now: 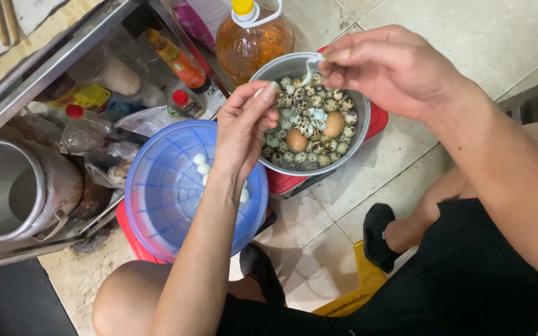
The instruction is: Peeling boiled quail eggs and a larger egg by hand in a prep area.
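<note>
Being small, light and fragile, a quail egg (268, 90) is pinched gently at its sides by the left hand (244, 127) fingers, a shell strip (311, 65) nipped by the right hand (393, 65)

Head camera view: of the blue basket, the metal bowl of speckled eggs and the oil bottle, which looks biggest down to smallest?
1. Blue basket, widest.
2. Metal bowl, somewhat smaller.
3. Oil bottle, though its top is cut off.
The basket may lie nearer the camera, so first place is unsure.

Small white peeled egg (268, 89), pinched above metal bowl (275, 68), pale shell strip (311, 65) lifted
</note>
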